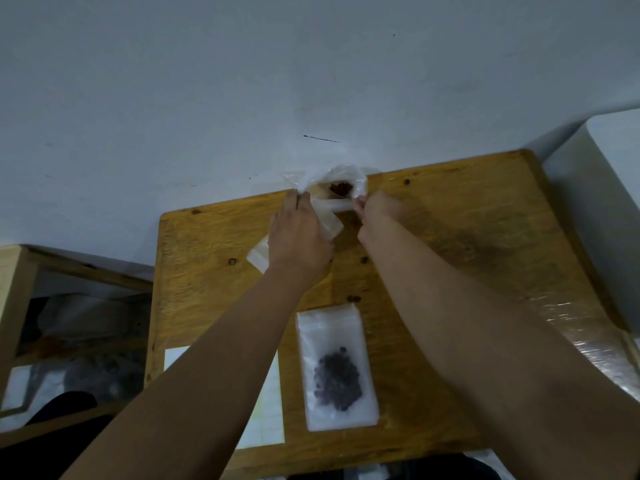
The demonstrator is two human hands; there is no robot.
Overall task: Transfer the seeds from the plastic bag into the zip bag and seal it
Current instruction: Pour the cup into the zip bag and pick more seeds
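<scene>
Holding the plastic bag [330, 176] up by its rim at the far edge of the wooden table [450, 237].

Both hands work there. The left hand [299, 237] grips the bag's left rim, with a flat zip bag [258, 256] sticking out from under its palm, and the right hand [377, 209] pinches the right rim. Nearer the person, a filled zip bag [337, 327] lies flat. Brown seeds [341, 188] show in the open mouth. The film looks light, limp and slippery, likely to collapse unless held at the rim on both sides. The loose seeds would probably scatter if the bag were tipped carelessly.
</scene>
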